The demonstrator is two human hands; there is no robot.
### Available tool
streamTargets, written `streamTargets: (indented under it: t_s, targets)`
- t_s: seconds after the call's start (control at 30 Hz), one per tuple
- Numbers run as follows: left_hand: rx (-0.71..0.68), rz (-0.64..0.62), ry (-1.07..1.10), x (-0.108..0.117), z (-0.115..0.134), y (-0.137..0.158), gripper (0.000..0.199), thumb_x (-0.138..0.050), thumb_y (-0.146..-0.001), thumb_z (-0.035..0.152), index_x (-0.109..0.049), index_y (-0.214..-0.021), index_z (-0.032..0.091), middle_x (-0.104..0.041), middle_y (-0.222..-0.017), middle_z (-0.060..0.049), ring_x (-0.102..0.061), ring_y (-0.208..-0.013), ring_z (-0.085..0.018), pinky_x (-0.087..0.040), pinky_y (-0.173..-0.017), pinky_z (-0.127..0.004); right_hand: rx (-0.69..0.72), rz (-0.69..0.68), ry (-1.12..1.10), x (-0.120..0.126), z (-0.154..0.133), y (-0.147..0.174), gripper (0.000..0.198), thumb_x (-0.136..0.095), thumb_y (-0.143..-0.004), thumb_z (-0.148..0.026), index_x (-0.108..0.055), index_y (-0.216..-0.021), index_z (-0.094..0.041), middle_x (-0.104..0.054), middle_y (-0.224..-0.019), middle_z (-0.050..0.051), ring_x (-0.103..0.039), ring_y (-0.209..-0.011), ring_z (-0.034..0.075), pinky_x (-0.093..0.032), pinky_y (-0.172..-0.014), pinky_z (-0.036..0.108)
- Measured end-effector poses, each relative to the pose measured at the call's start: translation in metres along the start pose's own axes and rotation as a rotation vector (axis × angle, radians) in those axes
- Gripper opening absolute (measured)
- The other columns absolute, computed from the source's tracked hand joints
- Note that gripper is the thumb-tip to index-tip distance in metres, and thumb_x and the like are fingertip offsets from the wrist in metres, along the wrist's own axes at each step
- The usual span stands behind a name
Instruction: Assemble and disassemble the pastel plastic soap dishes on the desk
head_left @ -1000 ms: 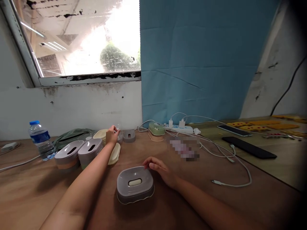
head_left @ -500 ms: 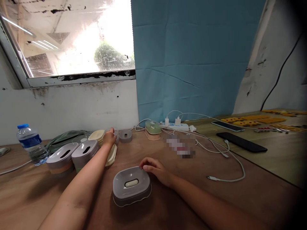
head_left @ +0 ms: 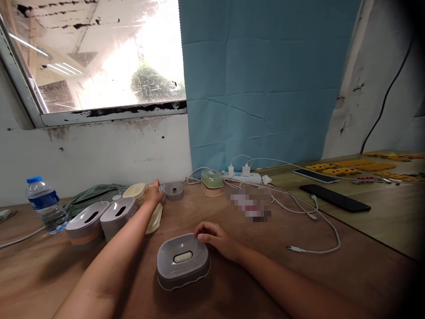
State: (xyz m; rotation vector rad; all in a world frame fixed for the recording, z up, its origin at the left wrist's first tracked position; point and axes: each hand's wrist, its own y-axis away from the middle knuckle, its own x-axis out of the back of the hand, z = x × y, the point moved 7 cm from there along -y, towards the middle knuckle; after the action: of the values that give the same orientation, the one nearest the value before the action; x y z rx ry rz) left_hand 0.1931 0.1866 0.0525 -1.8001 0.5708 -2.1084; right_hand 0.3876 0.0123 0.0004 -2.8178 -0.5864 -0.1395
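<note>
In front of me on the brown table sits a grey oval plastic box (head_left: 183, 261), its dished top having a slot with a cream insert showing. My right hand (head_left: 217, 239) rests at its far right rim, fingers loosely curved, thumb apart from them and fingertips touching the edge. Farther off, my left hand (head_left: 152, 194) is closed around a translucent plastic piece (head_left: 162, 189), mostly hidden by the fingers. Close by that hand are stacked cream trays (head_left: 134, 190), another cream tray (head_left: 154, 221) under the wrist, and a small grey slotted part (head_left: 174, 191).
Two grey slotted boxes (head_left: 89, 217) stand left of my left forearm, beside a water bottle (head_left: 46, 204) and a green pouch (head_left: 89, 197). A green-topped box (head_left: 212, 180), a power strip (head_left: 244, 176), white cables (head_left: 318, 251) and phones (head_left: 335, 197) lie to the right.
The view has tilted slightly, so everything sits a little lower. Both hands keep nearly the same places; the right fingertips have shifted slightly onto the grey box's rim.
</note>
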Motion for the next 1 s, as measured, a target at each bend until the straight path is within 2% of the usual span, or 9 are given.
streamTargets:
  t_s: [0.2, 0.37, 0.47, 0.57, 0.63, 0.7, 0.77, 0.9, 1.0]
  targets:
    - [0.011, -0.043, 0.037, 0.004, 0.006, 0.001, 0.025, -0.051, -0.067, 0.020, -0.048, -0.091, 0.016, -0.061, -0.077, -0.008, -0.058, -0.079, -0.024, -0.039, -0.067, -0.029, -0.001, -0.012, 0.000, -0.001, 0.001, 0.000, 0.017, -0.058, -0.070, -0.032, -0.059, -0.076, -0.017, -0.056, -0.073, 0.000, -0.049, -0.068, 0.013, -0.037, -0.063, 0.025]
    - [-0.062, -0.049, 0.120, 0.028, 0.026, 0.013, 0.026, -0.050, -0.070, 0.027, -0.047, -0.093, 0.014, -0.054, -0.100, -0.013, -0.053, -0.092, -0.024, -0.039, -0.076, -0.031, 0.008, -0.042, 0.098, 0.000, 0.000, 0.000, 0.022, -0.058, -0.070, -0.035, -0.059, -0.084, -0.018, -0.055, -0.082, 0.001, -0.050, -0.075, 0.015, -0.040, -0.069, 0.027]
    - [-0.190, -0.107, 0.194, 0.047, 0.053, 0.040, 0.025, -0.048, -0.073, 0.032, -0.048, -0.093, 0.016, -0.054, -0.100, -0.008, -0.052, -0.093, -0.019, -0.039, -0.079, -0.027, 0.062, -0.130, 0.255, -0.003, -0.005, 0.004, 0.041, -0.065, -0.063, -0.038, -0.056, -0.099, -0.021, -0.050, -0.101, 0.004, -0.049, -0.091, 0.019, -0.039, -0.082, 0.031]
    - [-0.342, -0.286, 0.251, 0.062, 0.082, 0.083, 0.028, -0.055, -0.067, 0.040, -0.053, -0.086, 0.020, -0.058, -0.086, -0.001, -0.056, -0.079, -0.016, -0.042, -0.068, -0.023, 0.100, -0.242, 0.372, -0.009, -0.007, 0.010, 0.075, -0.075, -0.049, -0.036, -0.046, -0.116, -0.022, -0.043, -0.118, 0.006, -0.041, -0.108, 0.024, -0.032, -0.094, 0.036]
    - [-0.523, -0.565, 0.287, 0.066, 0.102, 0.120, 0.040, -0.055, -0.065, 0.049, -0.052, -0.095, 0.022, -0.058, -0.093, -0.003, -0.056, -0.083, -0.019, -0.042, -0.068, -0.026, 0.093, -0.282, 0.417, -0.012, -0.005, 0.012, 0.087, -0.077, -0.045, -0.035, -0.040, -0.122, -0.021, -0.041, -0.123, 0.008, -0.039, -0.112, 0.026, -0.030, -0.096, 0.038]
    - [-0.602, -0.711, 0.267, 0.073, 0.110, 0.147, 0.053, -0.055, -0.062, 0.055, -0.048, -0.105, 0.024, -0.057, -0.101, -0.005, -0.055, -0.090, -0.023, -0.042, -0.071, -0.030, 0.078, -0.285, 0.436, -0.013, -0.001, 0.012, 0.088, -0.076, -0.046, -0.035, -0.037, -0.124, -0.021, -0.041, -0.125, 0.009, -0.039, -0.113, 0.028, -0.031, -0.096, 0.041]
    - [-0.619, -0.802, 0.219, 0.076, 0.109, 0.163, 0.068, -0.058, -0.057, 0.057, -0.041, -0.115, 0.024, -0.054, -0.110, -0.007, -0.053, -0.096, -0.027, -0.042, -0.075, -0.034, 0.086, -0.267, 0.433, -0.013, 0.002, 0.011, 0.089, -0.076, -0.046, -0.035, -0.037, -0.125, -0.020, -0.042, -0.125, 0.010, -0.040, -0.113, 0.029, -0.031, -0.095, 0.042]
    - [-0.609, -0.829, 0.205, 0.070, 0.105, 0.170, 0.099, -0.060, -0.052, 0.057, -0.015, -0.132, 0.020, -0.029, -0.135, -0.014, -0.036, -0.116, -0.034, -0.034, -0.089, -0.041, 0.113, -0.183, 0.405, -0.006, 0.005, 0.006, 0.089, -0.078, -0.044, -0.033, -0.037, -0.123, -0.021, -0.043, -0.124, 0.010, -0.041, -0.113, 0.030, -0.033, -0.094, 0.044]
    - [-0.637, -0.778, 0.249, 0.062, 0.105, 0.166, 0.107, -0.061, -0.050, 0.058, -0.009, -0.134, 0.017, -0.021, -0.138, -0.014, -0.027, -0.122, -0.035, -0.029, -0.095, -0.043, 0.137, -0.097, 0.358, 0.002, 0.004, 0.003, 0.084, -0.077, -0.047, -0.032, -0.037, -0.120, -0.022, -0.041, -0.126, 0.010, -0.038, -0.115, 0.029, -0.031, -0.096, 0.042]
